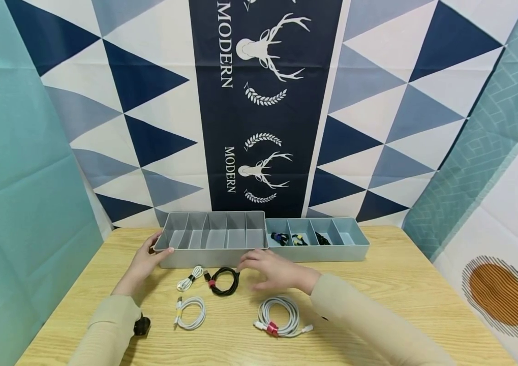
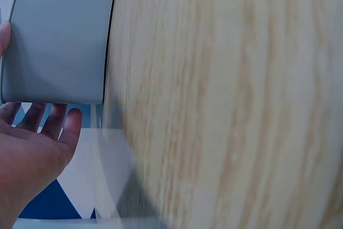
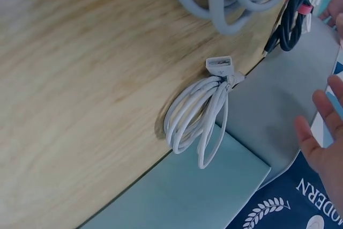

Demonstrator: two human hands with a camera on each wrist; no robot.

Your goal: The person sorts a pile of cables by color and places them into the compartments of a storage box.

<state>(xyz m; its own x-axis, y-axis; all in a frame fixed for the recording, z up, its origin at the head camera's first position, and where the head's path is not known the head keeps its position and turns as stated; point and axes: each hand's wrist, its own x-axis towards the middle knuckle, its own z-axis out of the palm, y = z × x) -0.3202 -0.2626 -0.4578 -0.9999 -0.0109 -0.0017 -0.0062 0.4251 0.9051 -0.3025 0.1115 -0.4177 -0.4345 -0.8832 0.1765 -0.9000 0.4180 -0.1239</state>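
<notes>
My left hand [image 1: 142,262] holds the left end of a grey divided box [image 1: 213,257], thumb at the front rim and fingers round the end wall. The left wrist view shows those fingers [image 2: 53,122] behind the end wall. My right hand [image 1: 277,269] hovers by the front right corner of the same box, its fingers spread and nothing in them in the right wrist view. Below it lies a bundled white cable [image 3: 195,113], hidden by the hand in the head view. A coiled black cable [image 1: 225,282] with a red tie lies left of the right hand.
A blue divided box [image 1: 332,253] stands against the grey one, with bundled dark cables [image 1: 280,238] in some compartments. A small white cable [image 1: 190,278], a white coil with a yellow tie [image 1: 192,312] and a larger white coil with a red tie [image 1: 279,316] lie in front.
</notes>
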